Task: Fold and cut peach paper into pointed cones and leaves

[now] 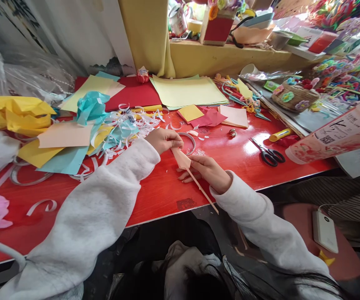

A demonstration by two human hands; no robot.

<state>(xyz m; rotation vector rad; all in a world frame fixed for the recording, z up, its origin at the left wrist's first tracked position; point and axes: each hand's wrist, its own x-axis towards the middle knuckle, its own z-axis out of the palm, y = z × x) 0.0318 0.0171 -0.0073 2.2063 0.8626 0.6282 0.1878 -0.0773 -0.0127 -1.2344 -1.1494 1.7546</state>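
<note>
Your left hand [165, 141], closed in a pinch, holds the far end of the peach paper piece [182, 158]; your right hand [211, 171] pinches its right side, remaining fingers loosely spread. The piece is above the near middle of the red table [157, 189], its thin stem [202, 191] running near and right. Pale yellow sheets [186, 90] lie far, scissors [264, 152] right, a whitish ring [194, 143] just beyond your hands.

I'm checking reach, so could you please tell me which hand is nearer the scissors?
Right: the right hand is left of the scissors; the left hand is farther left.
</note>
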